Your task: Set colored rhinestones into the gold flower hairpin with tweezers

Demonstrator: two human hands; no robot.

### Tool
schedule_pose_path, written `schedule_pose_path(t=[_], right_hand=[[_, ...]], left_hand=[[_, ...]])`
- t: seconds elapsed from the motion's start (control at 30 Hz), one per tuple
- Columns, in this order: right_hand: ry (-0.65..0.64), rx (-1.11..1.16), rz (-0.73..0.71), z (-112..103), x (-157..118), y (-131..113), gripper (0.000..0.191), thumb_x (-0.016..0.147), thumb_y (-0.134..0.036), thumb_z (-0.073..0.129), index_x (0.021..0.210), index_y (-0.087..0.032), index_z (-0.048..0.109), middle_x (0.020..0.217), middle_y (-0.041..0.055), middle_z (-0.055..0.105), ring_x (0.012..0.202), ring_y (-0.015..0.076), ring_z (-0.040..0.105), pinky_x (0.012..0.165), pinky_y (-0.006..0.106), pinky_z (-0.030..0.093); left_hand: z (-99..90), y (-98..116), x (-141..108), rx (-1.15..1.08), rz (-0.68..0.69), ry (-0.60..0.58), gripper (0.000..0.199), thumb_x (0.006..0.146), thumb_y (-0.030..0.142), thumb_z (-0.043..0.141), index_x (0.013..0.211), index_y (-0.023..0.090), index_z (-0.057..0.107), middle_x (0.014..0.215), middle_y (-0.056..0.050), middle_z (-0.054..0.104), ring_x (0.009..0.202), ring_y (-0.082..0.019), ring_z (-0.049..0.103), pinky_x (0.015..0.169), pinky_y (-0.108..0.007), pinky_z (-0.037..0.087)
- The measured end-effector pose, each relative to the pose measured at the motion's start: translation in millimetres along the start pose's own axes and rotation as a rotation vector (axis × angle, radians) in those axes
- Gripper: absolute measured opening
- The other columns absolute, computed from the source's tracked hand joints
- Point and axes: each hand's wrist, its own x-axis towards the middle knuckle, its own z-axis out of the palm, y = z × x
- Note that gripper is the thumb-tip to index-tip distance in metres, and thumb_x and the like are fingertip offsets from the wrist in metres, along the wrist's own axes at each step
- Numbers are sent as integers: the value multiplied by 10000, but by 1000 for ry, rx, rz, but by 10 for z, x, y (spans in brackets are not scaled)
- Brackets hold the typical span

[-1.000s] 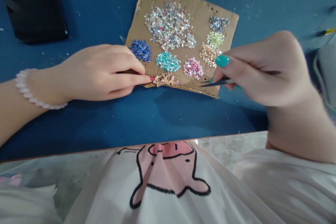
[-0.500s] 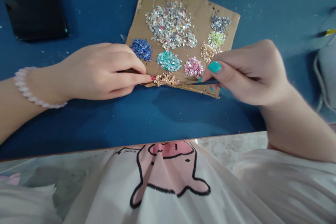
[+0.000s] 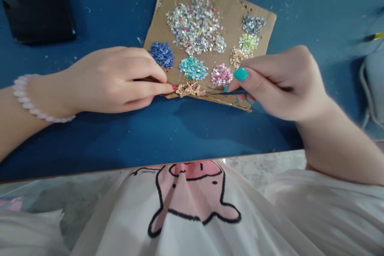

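Observation:
At the near edge of a cardboard sheet, my left hand is closed, its fingertips holding the left end of a small gold-coloured flower ornament. My right hand pinches thin dark tweezers between thumb and fingers. Their tip points left, close to the ornament's right end, where a small pink piece shows. Whether the tip touches it is too small to tell. Just beyond the ornament lie piles of turquoise chips, pink chips and blue chips.
A large mixed pile of shiny chips covers the cardboard's upper middle. Grey chips, yellow-green chips and peach chips line its right side. A black phone-like object lies on the blue table at upper left.
The tweezers in my right hand have shifted slightly, their shaft now less visible against the cardboard. My left hand keeps its place on the ornament. The whole view has shifted a little.

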Motion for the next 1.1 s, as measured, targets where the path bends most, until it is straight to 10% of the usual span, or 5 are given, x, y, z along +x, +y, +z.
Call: schedule_pose_path(t=[1.1], right_hand=[[-26, -137, 113, -173, -40, -134, 713, 1157, -612, 399, 566, -218, 336, 521, -38, 411, 501, 60, 313, 516, 363, 242]], left_hand=[[47, -40, -36, 11, -16, 10, 391, 1130, 371, 485, 1273, 215, 814, 1111, -86, 804, 1038, -262, 798, 906, -470, 680]])
